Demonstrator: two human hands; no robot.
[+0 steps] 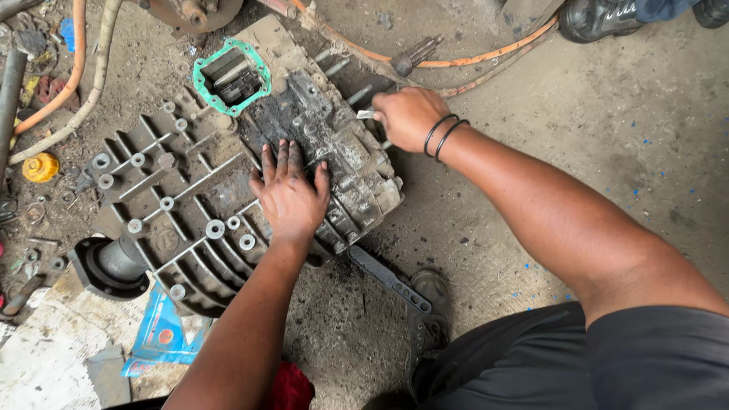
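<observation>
A grimy ribbed metal gearbox casing (175, 190) lies on the concrete floor, with a green gasket (199, 76) around an opening at its far end. My left hand (290, 193) rests flat, fingers spread, on the dirty black face of the casing. My right hand (410, 118), with two black bands on the wrist, is closed around a small thin metal scraper (365, 115) at the casing's right edge. The blade tip touches the blackened surface.
Orange hoses (76, 61) run along the floor at the left and top. A yellow cap (39, 167) lies at the left. A flat metal bar (391, 279) sits under the casing by my shoe (434, 304). Another person's black boot (600, 19) stands at top right.
</observation>
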